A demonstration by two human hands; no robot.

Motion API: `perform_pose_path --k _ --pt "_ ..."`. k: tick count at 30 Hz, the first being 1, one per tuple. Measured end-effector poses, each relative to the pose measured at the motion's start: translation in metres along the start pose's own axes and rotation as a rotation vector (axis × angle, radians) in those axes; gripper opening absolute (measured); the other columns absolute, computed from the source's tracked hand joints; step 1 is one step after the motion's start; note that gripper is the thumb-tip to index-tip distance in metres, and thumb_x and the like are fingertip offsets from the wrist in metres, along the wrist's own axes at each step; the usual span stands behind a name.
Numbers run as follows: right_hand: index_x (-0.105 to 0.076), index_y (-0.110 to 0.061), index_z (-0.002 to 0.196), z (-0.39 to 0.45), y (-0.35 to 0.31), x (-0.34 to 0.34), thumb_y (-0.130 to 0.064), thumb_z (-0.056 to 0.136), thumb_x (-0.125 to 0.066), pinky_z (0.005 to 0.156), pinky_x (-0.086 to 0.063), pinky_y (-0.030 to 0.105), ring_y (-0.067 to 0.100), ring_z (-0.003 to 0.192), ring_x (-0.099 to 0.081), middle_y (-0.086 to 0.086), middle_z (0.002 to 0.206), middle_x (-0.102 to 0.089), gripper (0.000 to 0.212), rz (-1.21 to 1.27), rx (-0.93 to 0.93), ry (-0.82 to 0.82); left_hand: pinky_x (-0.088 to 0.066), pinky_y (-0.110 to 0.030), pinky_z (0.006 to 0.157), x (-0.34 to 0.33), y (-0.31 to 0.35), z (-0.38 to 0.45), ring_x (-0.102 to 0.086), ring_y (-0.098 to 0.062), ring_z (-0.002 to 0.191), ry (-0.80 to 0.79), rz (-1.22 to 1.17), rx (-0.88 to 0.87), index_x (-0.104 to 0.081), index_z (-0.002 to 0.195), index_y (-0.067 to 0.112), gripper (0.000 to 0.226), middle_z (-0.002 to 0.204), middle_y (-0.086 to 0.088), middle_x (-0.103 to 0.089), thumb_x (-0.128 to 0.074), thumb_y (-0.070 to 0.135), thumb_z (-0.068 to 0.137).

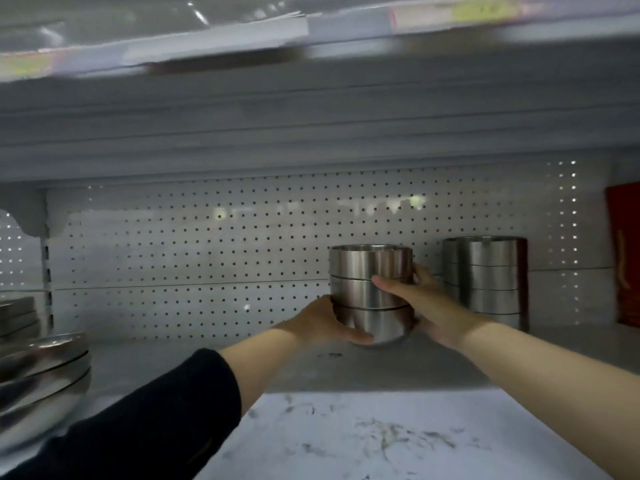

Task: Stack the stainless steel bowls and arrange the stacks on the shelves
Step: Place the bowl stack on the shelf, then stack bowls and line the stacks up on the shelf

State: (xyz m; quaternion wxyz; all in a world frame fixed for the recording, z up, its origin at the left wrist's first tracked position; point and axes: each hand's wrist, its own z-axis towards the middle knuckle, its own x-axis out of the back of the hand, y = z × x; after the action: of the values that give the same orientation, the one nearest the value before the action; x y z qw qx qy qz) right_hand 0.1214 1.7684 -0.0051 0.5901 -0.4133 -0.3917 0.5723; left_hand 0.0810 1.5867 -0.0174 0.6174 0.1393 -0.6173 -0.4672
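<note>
A stack of three stainless steel bowls (370,292) stands on the white shelf (311,420), near its back. My left hand (322,322) grips the lowest bowl from the left, thumb under its front. My right hand (420,301) holds the stack from the right, with fingers wrapped across the middle bowl. A taller finished stack of steel bowls (488,280) stands just to the right, a small gap away, against the pegboard back wall.
Wider steel bowls (41,379) are piled at the left edge, with flat steel trays (19,315) behind them. A red package (625,258) stands at the far right. Another shelf (311,36) hangs overhead. The shelf surface in front is scuffed.
</note>
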Motion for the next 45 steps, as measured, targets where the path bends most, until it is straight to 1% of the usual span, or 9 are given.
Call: perform_pose_path --k 3,6,12,15,20,28,33,40,45 --pt "-0.056 -0.036 0.114 0.016 0.015 0.023 -0.041 0.042 -0.086 0.083 -0.052 0.039 0.014 0.100 -0.061 -0.008 0.108 -0.066 0.078 0.006 -0.015 0.046 -0.038 0.004 0.049 -0.022 -0.002 0.026 -0.052 0.028 0.063 -0.054 -0.042 0.007 -0.048 0.086 0.043 0.052 0.068 0.039 -0.061 -0.087 0.025 0.057" --pt "-0.056 -0.041 0.104 0.024 0.027 0.037 -0.037 0.047 -0.086 0.071 -0.050 0.031 0.010 0.095 -0.061 -0.010 0.103 -0.067 0.064 0.042 -0.010 0.058 -0.040 0.002 0.050 -0.034 -0.002 0.044 -0.052 0.021 0.065 -0.062 -0.052 0.031 -0.047 0.090 0.042 0.055 0.080 0.031 -0.055 -0.087 0.024 0.057" --pt "-0.059 -0.029 0.108 0.036 0.049 0.041 -0.025 0.060 -0.086 0.072 -0.051 0.028 0.012 0.094 -0.065 -0.004 0.104 -0.070 0.055 0.080 0.001 0.099 -0.039 -0.021 0.088 -0.042 -0.010 0.055 -0.047 -0.007 0.104 -0.048 0.006 0.073 -0.042 0.131 0.022 0.084 0.130 0.005 -0.052 -0.086 0.024 0.059" --pt "-0.057 -0.024 0.118 0.040 0.051 0.040 -0.034 0.048 -0.088 0.079 -0.052 0.031 0.015 0.098 -0.065 -0.002 0.108 -0.069 0.078 0.064 0.006 0.088 -0.039 -0.020 0.089 -0.041 -0.011 0.055 -0.047 -0.014 0.118 -0.047 0.017 0.095 -0.042 0.133 0.020 0.085 0.127 0.006 -0.052 -0.086 0.024 0.060" --pt "-0.052 -0.025 0.124 0.048 0.052 0.040 -0.047 0.034 -0.088 0.082 -0.051 0.033 0.016 0.103 -0.062 -0.003 0.113 -0.066 0.100 0.013 -0.011 0.043 -0.038 -0.017 0.083 -0.038 -0.009 0.056 -0.044 -0.004 0.103 -0.079 0.010 0.097 -0.045 0.130 0.021 0.078 0.126 0.007 -0.053 -0.085 0.020 0.062" --pt "-0.036 -0.026 0.139 0.038 0.042 0.034 -0.040 0.049 -0.086 0.100 -0.043 0.046 0.024 0.121 -0.051 0.004 0.136 -0.051 0.104 -0.003 -0.001 0.111 -0.040 -0.016 0.088 -0.036 0.000 0.047 -0.048 -0.007 0.114 -0.098 -0.016 0.123 -0.042 0.133 0.019 0.078 0.127 0.005 -0.053 -0.082 0.015 0.067" --pt "-0.020 -0.041 0.145 0.009 -0.025 0.006 -0.060 0.037 -0.077 0.103 -0.033 0.044 0.021 0.134 -0.033 -0.003 0.152 -0.029 0.125 0.003 0.187 0.225 -0.037 -0.025 0.094 0.005 0.025 0.001 -0.043 -0.017 0.127 0.111 -0.004 0.118 -0.020 0.146 0.026 0.101 0.145 0.003 -0.039 -0.081 0.035 0.066" --pt "-0.036 -0.038 0.140 -0.051 -0.066 -0.115 -0.056 0.045 -0.074 0.107 -0.034 0.044 0.021 0.125 -0.042 -0.005 0.146 -0.040 0.103 0.095 0.181 0.025 -0.041 -0.010 0.065 0.092 0.006 -0.152 -0.054 -0.010 0.105 0.484 -0.107 0.012 -0.043 0.132 0.024 0.072 0.125 0.004 -0.055 -0.080 0.028 0.070" --pt "-0.044 -0.027 0.136 -0.104 -0.063 -0.235 -0.051 0.046 -0.075 0.106 -0.038 0.041 0.018 0.124 -0.046 -0.002 0.137 -0.049 0.098 0.309 0.130 -0.147 -0.047 -0.017 0.079 0.139 -0.041 -0.248 -0.058 -0.005 0.106 0.618 -0.181 -0.041 -0.051 0.123 0.030 0.060 0.116 0.010 -0.061 -0.079 0.027 0.070"
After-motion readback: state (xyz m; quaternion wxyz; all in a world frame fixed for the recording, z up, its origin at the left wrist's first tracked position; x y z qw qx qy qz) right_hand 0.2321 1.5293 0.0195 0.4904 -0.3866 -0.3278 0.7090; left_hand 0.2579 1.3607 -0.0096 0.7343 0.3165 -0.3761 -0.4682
